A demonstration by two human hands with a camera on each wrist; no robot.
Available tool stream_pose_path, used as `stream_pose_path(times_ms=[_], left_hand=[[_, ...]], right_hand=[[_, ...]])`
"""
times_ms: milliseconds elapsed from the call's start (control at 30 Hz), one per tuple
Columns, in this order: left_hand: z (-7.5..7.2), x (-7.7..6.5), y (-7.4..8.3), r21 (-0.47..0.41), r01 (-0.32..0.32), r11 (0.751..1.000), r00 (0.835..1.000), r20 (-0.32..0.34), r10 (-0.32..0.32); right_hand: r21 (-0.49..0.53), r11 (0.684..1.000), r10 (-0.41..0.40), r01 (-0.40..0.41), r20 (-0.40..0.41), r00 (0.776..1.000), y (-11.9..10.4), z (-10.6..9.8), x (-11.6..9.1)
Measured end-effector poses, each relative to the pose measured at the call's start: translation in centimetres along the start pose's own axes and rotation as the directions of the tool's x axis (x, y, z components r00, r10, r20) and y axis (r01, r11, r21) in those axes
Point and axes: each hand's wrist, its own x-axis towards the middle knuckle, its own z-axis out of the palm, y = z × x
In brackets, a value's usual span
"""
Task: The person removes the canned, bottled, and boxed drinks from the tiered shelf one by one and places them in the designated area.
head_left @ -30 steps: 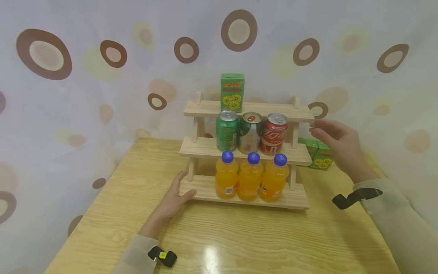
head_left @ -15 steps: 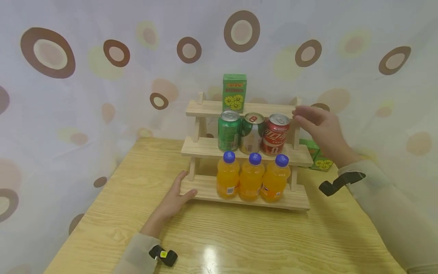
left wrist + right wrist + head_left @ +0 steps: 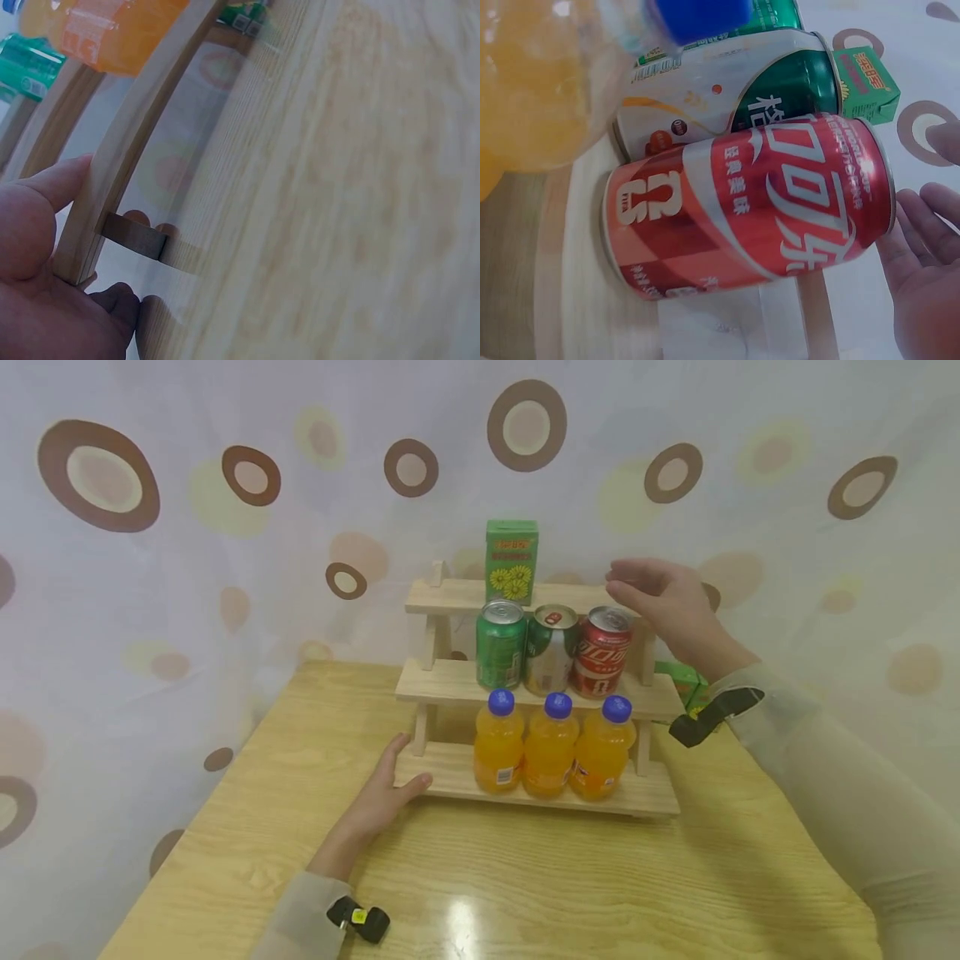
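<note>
A three-tier wooden shelf [image 3: 442, 777] stands on the table. My left hand [image 3: 378, 797] grips the left end of its bottom board, thumb on the upper face and fingers below, as the left wrist view shows. My right hand [image 3: 671, 610] hovers by the top board's right part, just behind and above a red cola can [image 3: 602, 652]. Its fingers are loosely bent and hold nothing. A green can [image 3: 501, 647] and a green-and-white can [image 3: 552, 652] share the middle board with the red one. A green drink carton [image 3: 512, 564] stands on the top board.
Three orange drink bottles [image 3: 546, 756] with blue caps stand on the bottom board. More green cartons [image 3: 678, 677] sit on the table behind the shelf's right end, partly hidden by my right arm. A patterned cloth [image 3: 315, 518] hangs behind the table [image 3: 480, 868].
My right hand has moved left and up, from beside the top board's right end to near the red can's top. My left hand stays on the bottom board.
</note>
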Motion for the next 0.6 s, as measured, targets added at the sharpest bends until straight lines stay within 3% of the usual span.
stream_pose_path(times_ms=[333, 600], left_hand=[[0.0, 0.0, 0.2, -0.011, -0.013, 1.0, 1.0, 0.005, 0.013], [-0.3, -1.6, 3.8, -0.032, 0.022, 0.999, 0.999, 0.032, -0.021]], right_hand=[[-0.102, 0.995, 0.015, -0.013, 0.019, 1.0, -1.7, 0.9, 2.7], [-0.129, 0.992, 0.026, -0.018, 0.056, 0.998, -3.0, 2.4, 4.5]])
